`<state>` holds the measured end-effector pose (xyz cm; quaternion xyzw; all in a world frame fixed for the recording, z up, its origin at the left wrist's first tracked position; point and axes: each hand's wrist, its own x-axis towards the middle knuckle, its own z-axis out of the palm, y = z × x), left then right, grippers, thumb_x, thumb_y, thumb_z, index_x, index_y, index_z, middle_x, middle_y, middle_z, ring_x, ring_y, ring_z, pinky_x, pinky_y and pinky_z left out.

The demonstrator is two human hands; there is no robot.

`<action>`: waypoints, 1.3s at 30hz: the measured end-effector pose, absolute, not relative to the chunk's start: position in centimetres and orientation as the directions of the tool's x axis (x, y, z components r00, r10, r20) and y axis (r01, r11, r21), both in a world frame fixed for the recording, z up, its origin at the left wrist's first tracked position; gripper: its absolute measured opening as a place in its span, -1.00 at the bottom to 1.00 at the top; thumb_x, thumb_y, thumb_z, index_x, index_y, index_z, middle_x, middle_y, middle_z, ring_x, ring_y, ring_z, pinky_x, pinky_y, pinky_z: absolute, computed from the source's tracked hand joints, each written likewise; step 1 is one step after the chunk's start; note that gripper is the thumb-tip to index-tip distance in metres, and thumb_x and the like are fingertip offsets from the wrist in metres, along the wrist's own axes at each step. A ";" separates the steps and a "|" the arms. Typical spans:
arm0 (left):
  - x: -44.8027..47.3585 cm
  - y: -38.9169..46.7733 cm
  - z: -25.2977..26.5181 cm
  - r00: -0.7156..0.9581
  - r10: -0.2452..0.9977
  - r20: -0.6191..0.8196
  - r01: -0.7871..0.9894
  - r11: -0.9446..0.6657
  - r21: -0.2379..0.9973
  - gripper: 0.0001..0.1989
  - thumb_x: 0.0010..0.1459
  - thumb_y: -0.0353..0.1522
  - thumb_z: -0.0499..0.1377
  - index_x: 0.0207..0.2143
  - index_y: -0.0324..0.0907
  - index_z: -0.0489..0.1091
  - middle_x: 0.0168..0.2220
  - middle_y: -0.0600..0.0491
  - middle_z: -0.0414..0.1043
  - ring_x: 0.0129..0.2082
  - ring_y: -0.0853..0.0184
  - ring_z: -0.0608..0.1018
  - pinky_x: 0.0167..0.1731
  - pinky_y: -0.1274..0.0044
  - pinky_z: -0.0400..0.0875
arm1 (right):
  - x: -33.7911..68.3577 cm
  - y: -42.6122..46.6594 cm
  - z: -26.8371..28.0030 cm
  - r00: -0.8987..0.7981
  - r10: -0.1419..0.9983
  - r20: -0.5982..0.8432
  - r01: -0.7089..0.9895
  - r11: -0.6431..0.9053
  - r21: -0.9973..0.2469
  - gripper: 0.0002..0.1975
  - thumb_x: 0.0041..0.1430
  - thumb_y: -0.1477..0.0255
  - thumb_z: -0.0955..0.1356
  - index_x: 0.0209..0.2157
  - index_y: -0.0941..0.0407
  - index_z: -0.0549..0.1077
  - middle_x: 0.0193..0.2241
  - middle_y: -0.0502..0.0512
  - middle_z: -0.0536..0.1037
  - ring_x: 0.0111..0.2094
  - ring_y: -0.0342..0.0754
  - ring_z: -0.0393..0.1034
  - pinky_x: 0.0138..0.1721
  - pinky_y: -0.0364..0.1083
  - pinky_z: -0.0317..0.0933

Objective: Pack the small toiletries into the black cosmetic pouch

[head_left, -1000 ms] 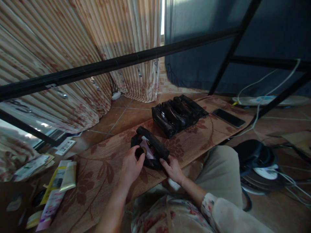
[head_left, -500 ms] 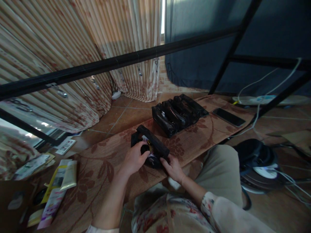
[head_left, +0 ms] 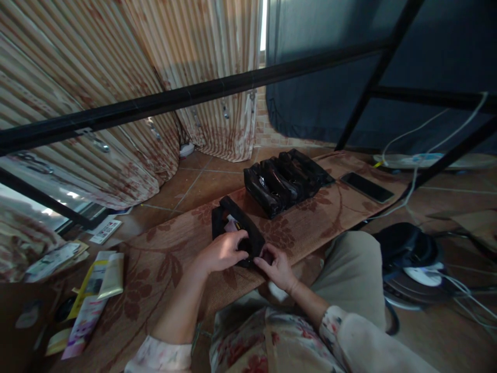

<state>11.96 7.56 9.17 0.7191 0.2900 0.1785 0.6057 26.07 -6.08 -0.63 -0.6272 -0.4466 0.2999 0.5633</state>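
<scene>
The pouch point(head_left: 236, 230) lies on the mat point(head_left: 163, 269), nearer the person than the row of black pouches point(head_left: 285, 178). Left hand point(head_left: 223, 252) and right hand point(head_left: 276, 267) both pinch its near edge. Contents show inside; closing it looks unfinished.

Single head view, looking forward-down, close over mat point(head_left: 310, 228).

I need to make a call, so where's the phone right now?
In the head view, the dark phone lies flat on the floral mat, far right, just beyond the row of black pouches.
</scene>
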 end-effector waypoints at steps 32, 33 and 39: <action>5.7 5.3 2.0 0.252 0.959 0.130 0.670 -0.270 0.692 -0.47 0.06 -0.25 0.20 0.09 -0.23 0.29 0.03 -0.18 0.39 0.07 0.07 0.42 0.05 0.23 0.29 | 26.5 -6.1 -1.3 0.471 0.861 0.192 0.330 0.030 -0.944 -0.68 0.29 0.19 0.23 -0.16 0.13 0.43 -0.22 0.14 0.52 -0.19 0.00 0.42 -0.14 -0.07 0.28; 6.1 5.1 1.6 0.270 0.956 0.119 0.705 -0.280 0.652 -0.44 0.04 -0.25 0.22 0.10 -0.24 0.27 0.04 -0.19 0.38 0.08 0.06 0.41 0.06 0.23 0.29 | 26.5 -6.0 -1.2 0.471 0.861 0.190 0.334 0.026 -0.942 -0.68 0.29 0.19 0.23 -0.17 0.13 0.44 -0.22 0.13 0.52 -0.19 0.00 0.42 -0.14 -0.07 0.27; 8.1 4.6 0.2 0.253 0.955 0.158 0.820 -0.298 0.489 -0.36 0.02 -0.29 0.23 0.16 -0.27 0.20 -0.04 -0.19 0.39 0.03 0.02 0.42 0.01 0.20 0.31 | 26.5 -6.0 -1.1 0.456 0.872 0.176 0.357 0.002 -0.934 -0.66 0.31 0.18 0.20 -0.18 0.12 0.45 -0.27 0.12 0.53 -0.26 -0.02 0.43 -0.24 -0.10 0.28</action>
